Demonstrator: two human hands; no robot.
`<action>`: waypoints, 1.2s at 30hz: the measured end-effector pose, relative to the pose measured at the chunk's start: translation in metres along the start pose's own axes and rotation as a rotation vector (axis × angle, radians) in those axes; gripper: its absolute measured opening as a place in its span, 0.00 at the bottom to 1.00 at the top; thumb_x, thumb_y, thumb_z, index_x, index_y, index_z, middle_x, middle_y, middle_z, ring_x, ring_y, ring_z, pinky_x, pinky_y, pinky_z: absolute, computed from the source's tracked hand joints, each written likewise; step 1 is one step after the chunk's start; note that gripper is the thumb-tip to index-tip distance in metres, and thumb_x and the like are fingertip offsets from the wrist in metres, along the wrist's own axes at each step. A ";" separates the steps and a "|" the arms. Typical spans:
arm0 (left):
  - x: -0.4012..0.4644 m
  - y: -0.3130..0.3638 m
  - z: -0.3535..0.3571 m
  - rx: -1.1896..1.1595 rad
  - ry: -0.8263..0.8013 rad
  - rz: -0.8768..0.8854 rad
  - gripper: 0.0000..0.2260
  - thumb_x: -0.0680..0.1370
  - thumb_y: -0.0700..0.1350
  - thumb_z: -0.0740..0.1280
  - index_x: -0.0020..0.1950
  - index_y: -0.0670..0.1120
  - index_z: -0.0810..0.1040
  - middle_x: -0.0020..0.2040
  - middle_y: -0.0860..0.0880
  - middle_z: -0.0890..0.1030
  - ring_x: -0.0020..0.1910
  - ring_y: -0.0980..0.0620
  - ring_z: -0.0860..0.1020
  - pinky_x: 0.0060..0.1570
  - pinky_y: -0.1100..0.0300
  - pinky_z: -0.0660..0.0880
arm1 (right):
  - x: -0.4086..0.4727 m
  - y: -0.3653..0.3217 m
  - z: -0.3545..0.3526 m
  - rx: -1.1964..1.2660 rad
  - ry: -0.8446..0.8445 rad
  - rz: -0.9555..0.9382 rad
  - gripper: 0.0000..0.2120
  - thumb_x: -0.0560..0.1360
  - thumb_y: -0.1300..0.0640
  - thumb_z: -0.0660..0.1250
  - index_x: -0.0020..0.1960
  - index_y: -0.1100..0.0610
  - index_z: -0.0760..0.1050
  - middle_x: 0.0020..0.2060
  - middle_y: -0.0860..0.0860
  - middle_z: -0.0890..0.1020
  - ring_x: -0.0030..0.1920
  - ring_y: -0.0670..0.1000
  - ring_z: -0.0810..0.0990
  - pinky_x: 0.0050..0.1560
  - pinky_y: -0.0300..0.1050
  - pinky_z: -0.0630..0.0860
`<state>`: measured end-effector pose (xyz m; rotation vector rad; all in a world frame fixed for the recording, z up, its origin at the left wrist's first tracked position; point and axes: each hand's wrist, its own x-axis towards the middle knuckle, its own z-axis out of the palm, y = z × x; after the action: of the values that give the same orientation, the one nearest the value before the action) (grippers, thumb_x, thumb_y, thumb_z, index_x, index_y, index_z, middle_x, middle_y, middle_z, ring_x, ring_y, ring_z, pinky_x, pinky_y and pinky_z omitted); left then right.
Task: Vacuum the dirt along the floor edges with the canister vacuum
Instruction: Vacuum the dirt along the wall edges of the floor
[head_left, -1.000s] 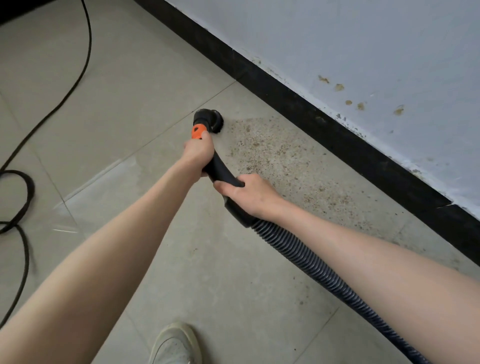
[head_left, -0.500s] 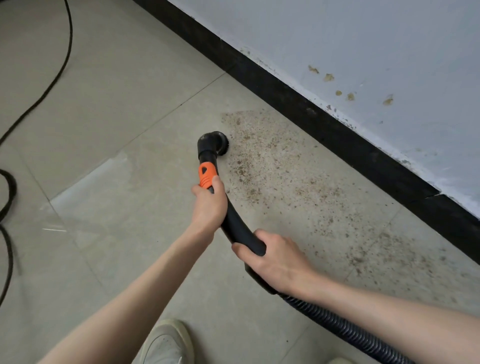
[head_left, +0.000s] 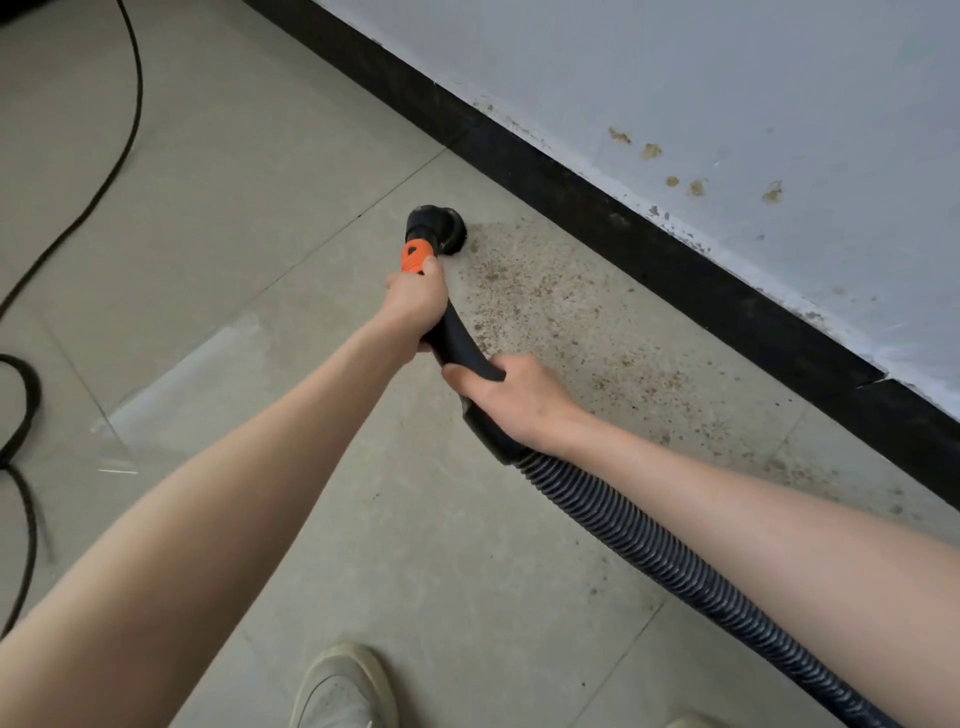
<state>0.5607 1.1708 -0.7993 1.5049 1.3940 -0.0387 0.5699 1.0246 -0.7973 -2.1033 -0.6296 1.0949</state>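
While the left hand (head_left: 415, 304) curled round the orange-collared black plastic wand (head_left: 457, 338) and the right hand (head_left: 519, 400) gripped its rear by the ribbed black hose (head_left: 675, 566), the round black nozzle (head_left: 441, 223) sat at the far end of brown gritty dirt (head_left: 571, 322) along the black skirting (head_left: 649, 260); most of it seemingly remained. No container showed.

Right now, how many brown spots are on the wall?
5: a rough row of brown spots above the black baseboard, at and. Fainter ones may be too small to tell.
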 end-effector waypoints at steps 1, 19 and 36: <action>-0.005 -0.006 0.002 -0.003 0.003 -0.003 0.24 0.81 0.54 0.51 0.71 0.39 0.61 0.43 0.46 0.72 0.36 0.51 0.72 0.27 0.59 0.67 | -0.006 0.005 0.003 -0.026 0.003 0.003 0.19 0.73 0.36 0.63 0.39 0.52 0.75 0.37 0.49 0.83 0.41 0.52 0.82 0.46 0.47 0.78; -0.004 -0.006 0.022 0.010 -0.040 0.036 0.25 0.81 0.55 0.51 0.70 0.38 0.61 0.59 0.41 0.74 0.52 0.42 0.76 0.41 0.52 0.76 | -0.014 0.017 -0.004 -0.055 0.041 0.031 0.19 0.73 0.36 0.63 0.38 0.52 0.75 0.36 0.48 0.83 0.39 0.51 0.82 0.45 0.47 0.78; -0.050 -0.043 0.033 0.075 -0.133 0.093 0.23 0.82 0.54 0.52 0.67 0.38 0.64 0.43 0.47 0.72 0.38 0.50 0.73 0.28 0.60 0.68 | -0.078 0.038 0.013 0.006 0.063 0.154 0.20 0.71 0.34 0.61 0.41 0.51 0.74 0.36 0.49 0.84 0.37 0.52 0.83 0.45 0.53 0.80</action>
<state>0.5322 1.1041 -0.8106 1.5985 1.2274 -0.1325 0.5213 0.9518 -0.7908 -2.2015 -0.4393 1.1069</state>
